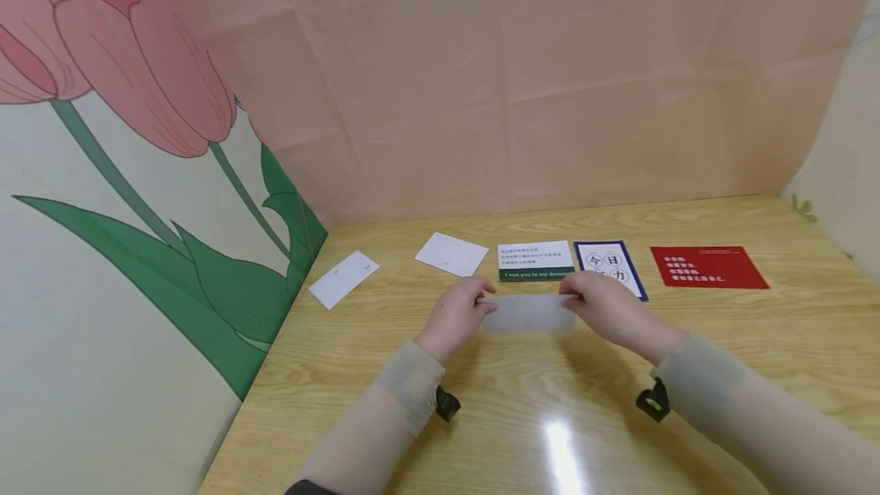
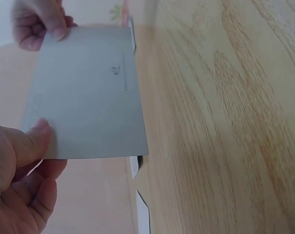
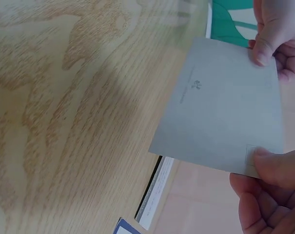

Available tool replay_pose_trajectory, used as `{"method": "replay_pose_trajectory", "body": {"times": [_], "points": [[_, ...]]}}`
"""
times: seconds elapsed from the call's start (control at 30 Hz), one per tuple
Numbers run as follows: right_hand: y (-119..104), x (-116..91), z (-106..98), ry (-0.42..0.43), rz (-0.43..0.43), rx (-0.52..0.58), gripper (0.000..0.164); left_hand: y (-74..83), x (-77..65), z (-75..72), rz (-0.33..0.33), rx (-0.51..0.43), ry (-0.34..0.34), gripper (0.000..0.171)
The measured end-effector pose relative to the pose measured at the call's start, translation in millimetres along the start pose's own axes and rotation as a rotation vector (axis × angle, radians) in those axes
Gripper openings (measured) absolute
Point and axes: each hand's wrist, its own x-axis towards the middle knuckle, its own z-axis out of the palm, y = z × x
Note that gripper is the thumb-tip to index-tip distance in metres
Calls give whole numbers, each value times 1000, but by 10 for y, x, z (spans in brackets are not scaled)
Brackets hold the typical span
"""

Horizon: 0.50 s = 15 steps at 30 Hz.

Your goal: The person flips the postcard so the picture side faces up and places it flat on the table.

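Between both hands a pale postcard [image 1: 529,313] is held up over the wooden table, its printed back facing me. My left hand [image 1: 459,315] pinches its upper left corner between thumb and fingers. At the opposite corner my right hand [image 1: 619,310] grips it the same way. In the left wrist view the postcard [image 2: 88,92] shows a small emblem and a line of fine print. The right wrist view also shows a stamp box on the postcard [image 3: 225,102], partly under the right thumb. Its other face is turned away from all views.
Along the back of the wooden table [image 1: 385,373] lie two white cards [image 1: 344,279], a white-and-green card [image 1: 535,260], a blue-bordered card [image 1: 635,285] partly behind my right hand, and a red card [image 1: 711,267]. Pink cloth [image 1: 522,98] hangs behind; a tulip-painted wall [image 1: 137,197] stands left.
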Motion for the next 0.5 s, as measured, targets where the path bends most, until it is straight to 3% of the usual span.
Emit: {"method": "replay_pose_trajectory", "body": {"times": [0.5], "points": [[9, -100, 90, 47, -103, -124, 3, -45, -77, 17, 151, 138, 29, 4]]}}
